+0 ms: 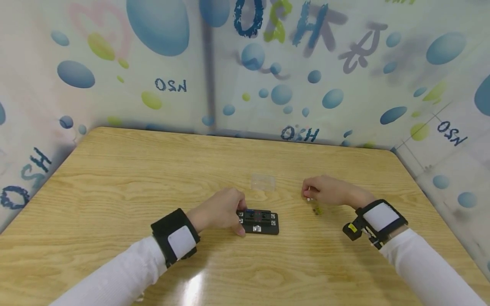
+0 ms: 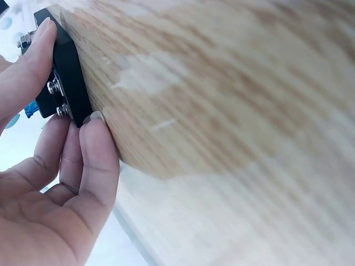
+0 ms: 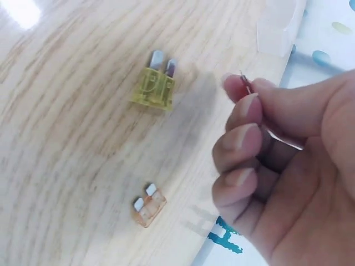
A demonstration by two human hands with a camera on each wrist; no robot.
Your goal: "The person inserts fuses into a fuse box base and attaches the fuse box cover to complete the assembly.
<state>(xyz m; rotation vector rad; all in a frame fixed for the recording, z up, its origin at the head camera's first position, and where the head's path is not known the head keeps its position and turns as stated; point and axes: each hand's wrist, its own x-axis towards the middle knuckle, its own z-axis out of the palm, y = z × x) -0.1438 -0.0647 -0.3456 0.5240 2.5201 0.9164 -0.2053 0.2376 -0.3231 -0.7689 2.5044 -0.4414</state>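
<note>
A black fuse block with silver screw terminals lies near the middle of the table. My left hand grips its left end, thumb on one long side and fingertips at the other. In the left wrist view, a blue fuse sticks out of the block's top. To the right, my right hand pinches a small reddish blade fuse between thumb and index finger, mostly hidden by the fingertips. Beside that hand, a yellow blade fuse and a clear orange blade fuse lie on the wood.
A clear plastic box stands behind the fuse block, between the two hands. The wooden table reaches back to a wall curtain printed with blue and green drops.
</note>
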